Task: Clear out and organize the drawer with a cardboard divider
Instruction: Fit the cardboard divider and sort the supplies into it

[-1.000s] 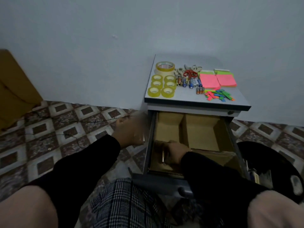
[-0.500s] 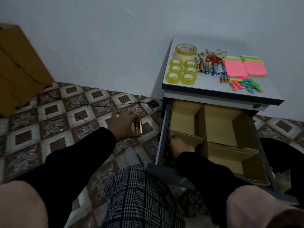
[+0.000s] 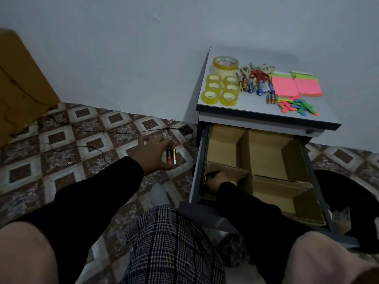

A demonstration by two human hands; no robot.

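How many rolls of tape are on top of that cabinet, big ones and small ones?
Large tape roll: 1
Small yellow tape rolls: 6
Total: 7 rolls, all on the cabinet top.

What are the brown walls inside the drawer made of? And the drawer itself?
The divider looks like plain cardboard: matte tan, with a rough, raw top edge. The drawer seems to be painted metal: thin, smooth grey sides with a slight sheen, though coated wood can't be ruled out.
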